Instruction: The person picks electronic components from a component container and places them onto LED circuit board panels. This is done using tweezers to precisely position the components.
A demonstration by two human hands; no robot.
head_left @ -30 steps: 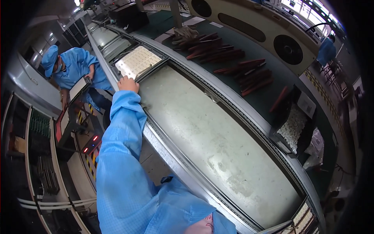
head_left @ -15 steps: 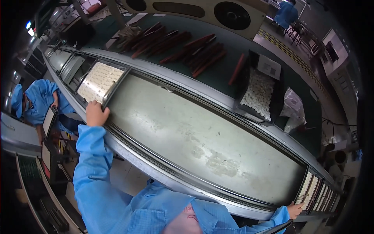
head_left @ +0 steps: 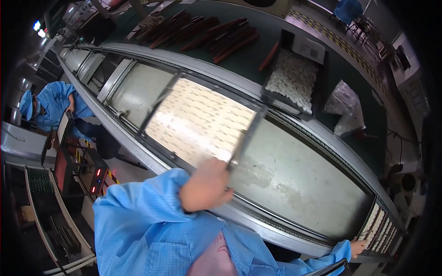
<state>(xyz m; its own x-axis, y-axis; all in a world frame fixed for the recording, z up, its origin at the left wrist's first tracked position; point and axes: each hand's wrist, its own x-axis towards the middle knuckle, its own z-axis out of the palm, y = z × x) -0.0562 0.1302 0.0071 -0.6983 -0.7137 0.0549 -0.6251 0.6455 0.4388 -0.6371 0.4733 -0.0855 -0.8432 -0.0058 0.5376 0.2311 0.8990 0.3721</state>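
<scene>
A dark-framed tray (head_left: 200, 120) with a flat cream panel marked in rows lies across the conveyor line. My left hand (head_left: 205, 186) is closed on its near right corner; motion smears the fingers. At the far right end, my right hand (head_left: 357, 247) has its fingers on the near corner of another dark tray (head_left: 376, 225), which holds cream strips in rows. The fingers look curled over that tray's edge, though they are small in view. Between the two trays runs the line's worn grey bed (head_left: 304, 179).
Behind the line, a green bench carries several dark red bars (head_left: 216, 39), a black bin (head_left: 292, 83) of small white pieces and a clear plastic bag (head_left: 344, 108). A co-worker in blue (head_left: 57, 103) handles a panel at left. A metal rail (head_left: 276, 225) borders the line's near side.
My left hand has moved right along the line, and the cream-panel tray has come with it from the left end to the middle. My right hand stays at the right-end tray.
</scene>
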